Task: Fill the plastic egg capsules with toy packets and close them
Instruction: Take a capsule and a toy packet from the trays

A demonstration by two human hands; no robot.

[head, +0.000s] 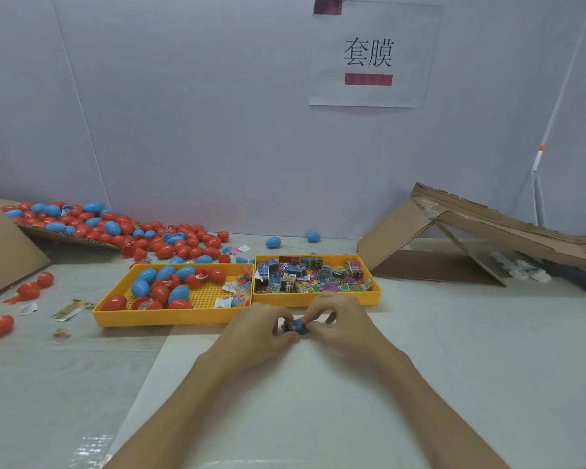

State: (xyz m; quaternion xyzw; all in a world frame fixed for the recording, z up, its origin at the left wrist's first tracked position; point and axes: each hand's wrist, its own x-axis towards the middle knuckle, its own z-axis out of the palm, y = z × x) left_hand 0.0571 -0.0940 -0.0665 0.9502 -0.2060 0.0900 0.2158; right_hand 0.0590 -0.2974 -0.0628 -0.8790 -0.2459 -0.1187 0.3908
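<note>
Nearest of all, the two hands are sitting close together low over the pale table (454, 367), sharing one small toy packet (296, 324). The step in hand looks to be readying that packet for a capsule. To do it well, the person is likely needing to fold or squeeze it small and tight between the fingertips, so no corner is sticking out to stop the egg halves snapping together. Reaching for an egg only once the packet is compact should be saving some fumbling.

The left hand (259, 331) is curling its thumb and fingers round the packet's left end. The right hand (340, 319) is pinching the right end with bent fingers. Both are clamped on the packet, and neither is holding an egg. Whether the packet is resting on the table or hanging just above it, I cannot tell.

Just beyond the hands, two yellow trays are lying side by side. The left tray (163, 318) is holding red and blue egg capsules (178, 292), and the right tray (318, 299) is holding a heap of printed packets (305, 275). Farther left, a large pile of eggs (164, 251) is spreading across the table. Two loose blue eggs (273, 242) are lying near the wall, and folded cardboard (396, 238) is leaning at the far right.
</note>
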